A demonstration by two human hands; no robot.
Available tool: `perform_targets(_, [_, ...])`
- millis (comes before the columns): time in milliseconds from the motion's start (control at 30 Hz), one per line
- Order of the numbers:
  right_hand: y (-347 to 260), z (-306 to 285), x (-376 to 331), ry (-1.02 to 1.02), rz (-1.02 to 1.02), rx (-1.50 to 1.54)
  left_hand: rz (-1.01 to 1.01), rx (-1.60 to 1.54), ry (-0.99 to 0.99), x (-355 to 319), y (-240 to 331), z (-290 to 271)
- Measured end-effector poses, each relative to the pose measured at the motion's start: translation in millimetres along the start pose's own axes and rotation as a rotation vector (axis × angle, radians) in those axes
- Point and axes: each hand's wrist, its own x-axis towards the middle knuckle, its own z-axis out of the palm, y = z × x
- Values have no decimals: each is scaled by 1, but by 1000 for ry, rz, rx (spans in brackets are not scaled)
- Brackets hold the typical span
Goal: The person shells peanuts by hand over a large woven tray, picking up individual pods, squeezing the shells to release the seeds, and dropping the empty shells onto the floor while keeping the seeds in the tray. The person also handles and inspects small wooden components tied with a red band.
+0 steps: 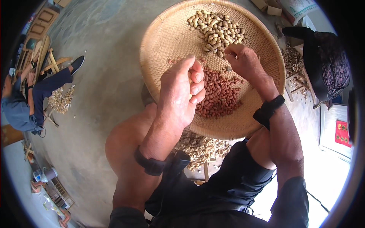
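A round woven bamboo tray (159,41) rests over my lap. Unshelled peanuts (218,32) are heaped in its far part, and reddish shelled peanut kernels (218,95) lie spread in the nearer part. My left hand (178,89) is raised over the tray's left side, left of the kernels. Its fingers curl closed around pale peanuts, of which only small bits show between fingers and palm. My right hand (245,62) is at the near right edge of the unshelled heap, fingers bent together; whatever is in them is hidden.
Empty peanut shells (203,148) are piled on the floor below the tray, between my legs. At the left sits a person (23,102) beside another shell pile (61,99). On the right, a second person in dark clothing (327,64) is near more shells (292,59) and a wooden stool (304,85).
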Motion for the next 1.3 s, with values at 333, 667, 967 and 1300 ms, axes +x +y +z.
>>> perform_targets(333, [30, 21, 2, -128, 116, -148, 15, 90, 39, -3, 1, 11])
perform_targets(667, [29, 26, 3, -164, 179, -223, 23, 138, 48, -5, -1, 10])
perform_targets(967, [32, 32, 2, -128, 93, -243, 38, 168, 46, -5, -2, 10])
perform_targets(1300, [-3, 7, 5, -256, 127, 115, 50, 138, 58, 0, -7, 7])
